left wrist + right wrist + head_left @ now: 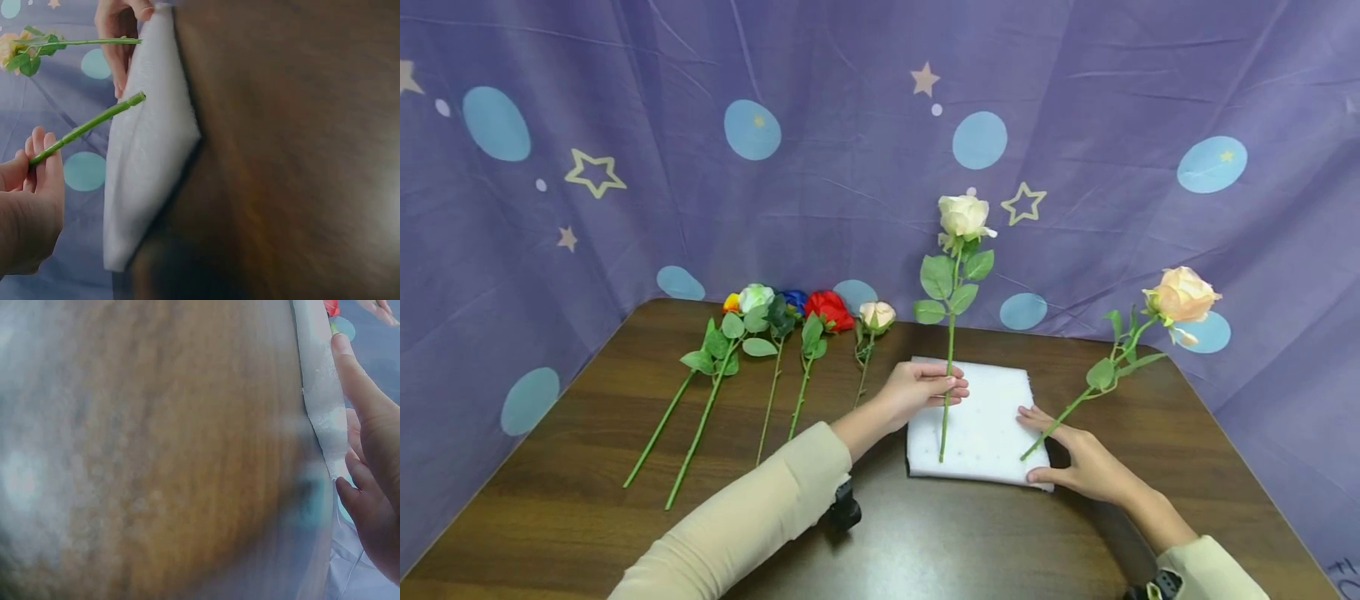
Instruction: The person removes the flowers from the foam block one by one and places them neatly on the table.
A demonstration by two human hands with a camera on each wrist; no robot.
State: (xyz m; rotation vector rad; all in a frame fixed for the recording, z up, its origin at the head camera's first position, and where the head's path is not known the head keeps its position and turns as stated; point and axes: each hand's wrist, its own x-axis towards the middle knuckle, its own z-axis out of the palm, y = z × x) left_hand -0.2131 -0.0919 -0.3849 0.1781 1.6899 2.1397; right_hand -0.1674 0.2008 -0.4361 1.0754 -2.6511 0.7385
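A white rose (964,218) stands nearly upright in my left hand (917,390), its green stem (87,126) pinched between thumb and fingers. The stem's lower end is over the white foam block (981,417); its cut tip shows in the left wrist view, and I cannot tell whether it touches the foam. My right hand (1086,462) rests at the block's right edge, fingers spread and thumb at the near corner. Between them, a peach rose (1183,296) leans to the right, its stem foot at the foam.
Left on the brown table (587,400) lie several roses, among them a red rose (829,310), a pale pink rose (877,316) and a white-green rose (756,297). A purple curtain (850,167) hangs behind the table.
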